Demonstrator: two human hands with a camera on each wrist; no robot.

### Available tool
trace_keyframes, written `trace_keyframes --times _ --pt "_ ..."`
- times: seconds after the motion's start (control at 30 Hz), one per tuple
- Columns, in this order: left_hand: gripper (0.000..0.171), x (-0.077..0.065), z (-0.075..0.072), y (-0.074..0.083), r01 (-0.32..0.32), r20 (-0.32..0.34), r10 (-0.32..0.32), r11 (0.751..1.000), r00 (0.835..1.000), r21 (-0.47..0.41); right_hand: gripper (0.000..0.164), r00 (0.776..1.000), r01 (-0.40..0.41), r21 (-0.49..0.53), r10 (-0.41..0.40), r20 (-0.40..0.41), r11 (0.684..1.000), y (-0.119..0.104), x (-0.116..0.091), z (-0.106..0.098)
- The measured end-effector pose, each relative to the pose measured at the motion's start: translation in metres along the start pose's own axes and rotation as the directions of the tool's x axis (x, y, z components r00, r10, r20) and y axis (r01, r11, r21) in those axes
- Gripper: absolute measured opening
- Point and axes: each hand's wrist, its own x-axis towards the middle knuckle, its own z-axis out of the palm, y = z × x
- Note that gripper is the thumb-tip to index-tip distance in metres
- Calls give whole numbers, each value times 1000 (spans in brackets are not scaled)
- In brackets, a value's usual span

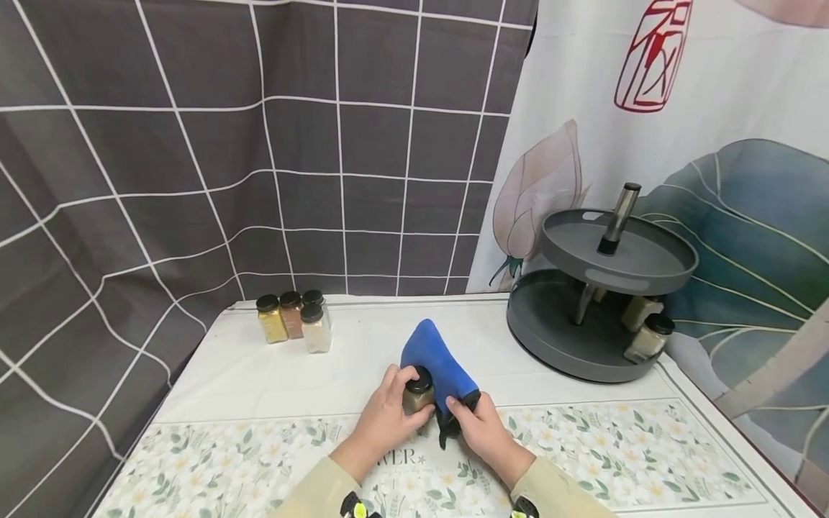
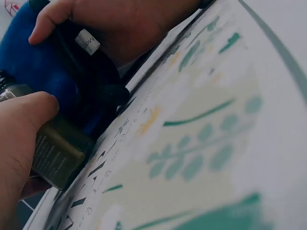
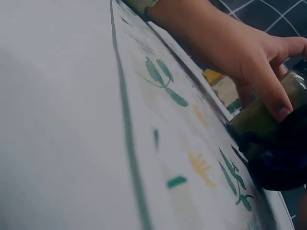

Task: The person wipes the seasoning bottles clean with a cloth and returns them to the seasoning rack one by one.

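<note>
A small spice jar (image 1: 417,396) with a black lid stands near the middle of the table, and my left hand (image 1: 387,414) grips it with the thumb in front and fingers behind. My right hand (image 1: 482,430) pinches a blue cloth (image 1: 440,367) with black edging, held against the right side of the jar. In the left wrist view, the jar (image 2: 60,151) shows printed text on its glass, and a white tag hangs on the cloth (image 2: 29,52). From the right wrist, the cloth (image 3: 283,160) looks dark and covers part of the jar (image 3: 261,117).
Several black-lidded spice jars (image 1: 291,316) are grouped at the back left. A two-tier grey turntable rack (image 1: 527,334) stands at the right, with jars (image 1: 650,338) on its lower tier. A floral mat (image 1: 259,467) lies along the front. Hanging curtains (image 1: 388,144) border the table behind.
</note>
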Motion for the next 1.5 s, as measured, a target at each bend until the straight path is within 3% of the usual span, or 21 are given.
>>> trace_keyframes --times 0.13,0.27,0.47,0.53,0.67,0.77,0.9,1.0,1.1,1.2,1.37,1.5 --pt "71 3 -1 1 18 -4 -18 1000 1000 11 29 1000 20 -61 -20 -1 998 -1 3 1" --pt "71 3 -2 0 9 5 -9 1000 1000 -13 28 991 112 -68 -116 -69 991 -1 0 2" --pt "70 0 -1 -2 33 34 -31 999 999 -42 31 997 65 -90 -68 -24 994 3 0 3" --pt "70 0 -2 -3 29 40 -27 998 999 -52 31 994 95 -88 -99 -48 992 3 0 3" --pt "61 -1 -5 -6 9 42 -4 992 999 -122 34 990 130 -36 -132 -56 991 3 -1 2" --pt "57 -1 -8 -8 6 49 4 982 999 -187 34 994 101 -66 -103 -34 993 3 0 2" --pt "57 -2 -10 -8 11 69 4 975 998 -221 33 986 146 -67 -151 -73 987 4 -2 2" --pt "57 -2 -11 -9 7 73 10 973 997 -231 31 990 124 -76 -128 -55 989 4 -1 2" --pt "58 -2 -12 -9 -6 75 24 972 997 -235 27 999 52 -152 -53 -2 987 4 3 3" --pt "62 -2 -13 -11 -2 102 28 970 994 -245 26 999 49 -201 -47 19 978 5 4 4" --pt "67 -3 -14 -15 47 168 -2 963 986 -264 27 998 61 -182 -58 18 981 6 4 2" --pt "68 -2 -14 -12 53 174 -13 972 985 -228 33 997 69 -135 -64 47 988 5 2 1"
